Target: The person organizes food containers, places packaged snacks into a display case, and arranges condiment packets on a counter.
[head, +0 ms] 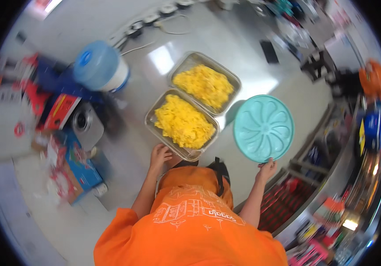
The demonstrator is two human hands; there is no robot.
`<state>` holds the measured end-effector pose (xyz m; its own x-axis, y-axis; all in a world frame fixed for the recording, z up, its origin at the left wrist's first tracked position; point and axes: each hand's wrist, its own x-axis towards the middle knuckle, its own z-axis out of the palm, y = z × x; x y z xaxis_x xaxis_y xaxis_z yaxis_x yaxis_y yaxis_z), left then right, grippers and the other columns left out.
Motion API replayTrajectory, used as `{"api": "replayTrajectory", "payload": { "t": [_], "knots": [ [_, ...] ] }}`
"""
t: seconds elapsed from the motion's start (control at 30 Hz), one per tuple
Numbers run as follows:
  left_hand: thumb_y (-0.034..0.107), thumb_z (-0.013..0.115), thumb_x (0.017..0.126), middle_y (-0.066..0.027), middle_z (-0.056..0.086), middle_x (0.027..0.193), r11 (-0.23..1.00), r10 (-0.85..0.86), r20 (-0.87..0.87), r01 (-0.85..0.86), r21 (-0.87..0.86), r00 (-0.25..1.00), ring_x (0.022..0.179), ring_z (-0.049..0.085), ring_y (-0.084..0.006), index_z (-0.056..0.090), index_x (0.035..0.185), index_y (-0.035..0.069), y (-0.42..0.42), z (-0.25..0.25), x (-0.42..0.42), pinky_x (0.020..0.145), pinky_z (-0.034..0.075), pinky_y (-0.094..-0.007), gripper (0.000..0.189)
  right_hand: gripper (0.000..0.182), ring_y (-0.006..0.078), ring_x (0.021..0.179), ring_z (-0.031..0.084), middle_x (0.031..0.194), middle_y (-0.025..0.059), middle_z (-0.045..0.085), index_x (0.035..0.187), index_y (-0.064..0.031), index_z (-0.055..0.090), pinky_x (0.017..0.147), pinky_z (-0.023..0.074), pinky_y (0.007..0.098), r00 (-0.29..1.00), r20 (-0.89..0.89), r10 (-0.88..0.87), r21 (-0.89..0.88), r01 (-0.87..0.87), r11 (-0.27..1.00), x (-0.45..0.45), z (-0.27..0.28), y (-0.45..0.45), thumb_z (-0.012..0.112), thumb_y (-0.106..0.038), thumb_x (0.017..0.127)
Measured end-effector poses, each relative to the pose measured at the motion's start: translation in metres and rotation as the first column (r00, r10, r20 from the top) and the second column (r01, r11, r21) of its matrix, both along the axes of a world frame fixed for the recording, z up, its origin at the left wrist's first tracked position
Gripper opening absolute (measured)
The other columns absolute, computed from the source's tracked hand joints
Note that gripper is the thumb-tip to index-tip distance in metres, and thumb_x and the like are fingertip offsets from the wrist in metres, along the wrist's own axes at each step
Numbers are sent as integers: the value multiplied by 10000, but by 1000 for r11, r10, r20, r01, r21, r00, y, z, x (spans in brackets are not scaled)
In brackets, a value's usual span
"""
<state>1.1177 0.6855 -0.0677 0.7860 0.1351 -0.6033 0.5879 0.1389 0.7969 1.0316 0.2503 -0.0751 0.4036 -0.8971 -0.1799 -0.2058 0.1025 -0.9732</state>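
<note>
Two rectangular metal trays stand side by side on the shiny floor or surface before me. The nearer tray (150, 129) holds a heap of yellow food (185, 123), perhaps scrambled egg; the farther tray (238, 87) holds a similar yellow heap (205, 84). My left hand (160, 154) is beside the near tray's lower left corner, fingers apart and a little bent; whether it touches the tray I cannot tell. At the right, my right hand (268, 169) grips the lower rim of a round turquoise plastic lid (264, 128) with a petal pattern, held out flat.
A blue water jug (95, 66) lies at the upper left, near a silver appliance (87, 124) and a blue box (82, 166). A dark phone-like slab (269, 52) lies beyond the lid. Shelving (306, 166) with goods runs along the right.
</note>
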Motion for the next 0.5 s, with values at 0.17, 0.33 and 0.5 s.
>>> {"api": "replayTrajectory", "payload": {
  "t": [0.17,0.33,0.5],
  "knots": [
    [223,518,967,-102,628,960,947,-159,-179,202,250,971,761,625,-169,526,1175,8,4,-16,10,661,537,-292,299,235,138,456,494,667,90,569,1061,21,537,425,422,292,881,-116,-459,130,471,872,-56,-65,-61,538,-186,949],
    [174,488,959,-92,637,954,648,-525,-467,690,323,712,765,621,-165,530,1177,17,-10,19,5,674,524,-285,272,372,149,471,534,683,108,597,1185,65,489,415,436,298,834,-348,-429,196,512,836,-58,-169,-55,568,-206,943],
    [165,492,948,-94,644,973,569,-401,-632,721,396,663,786,624,-164,541,1174,32,-52,24,21,698,522,-298,267,305,227,663,612,760,156,626,1107,46,521,623,488,359,901,-250,-354,292,419,860,-18,-278,-38,569,-207,944]
  ]
}}
